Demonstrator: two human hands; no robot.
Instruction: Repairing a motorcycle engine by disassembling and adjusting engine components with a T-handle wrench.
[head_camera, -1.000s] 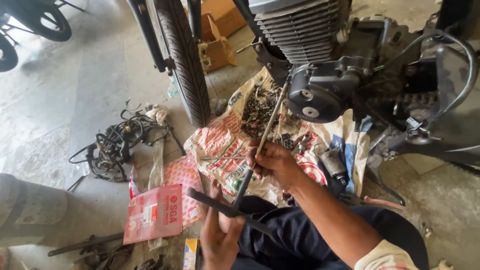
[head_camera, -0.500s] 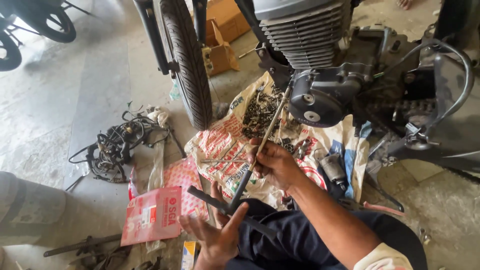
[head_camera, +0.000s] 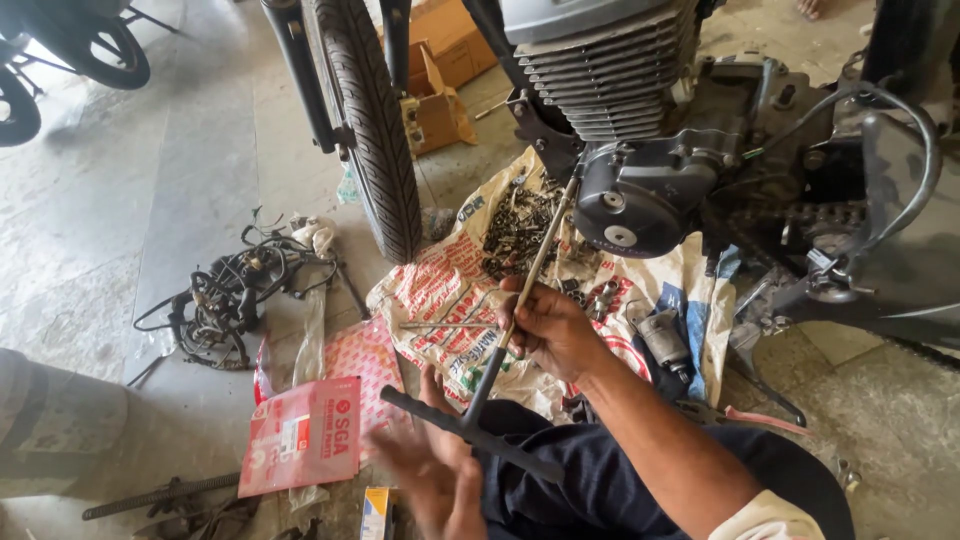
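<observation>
One blurred left hand (head_camera: 432, 478), T-wrench (head_camera: 500, 350)

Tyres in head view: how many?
3. One front tyre stands upright at top centre, ahead of the T-wrench in the right hand. Two more tyres sit at the top-left corner, both cut off by the frame. Others may be hidden.

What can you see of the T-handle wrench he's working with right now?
The T-handle wrench looks like dark, worn metal: a long thin shaft with a black crossbar at the near end. It slants up from the person's lap to the engine side cover. The right hand grips the shaft midway; the blurred left hand is at the crossbar.
</observation>
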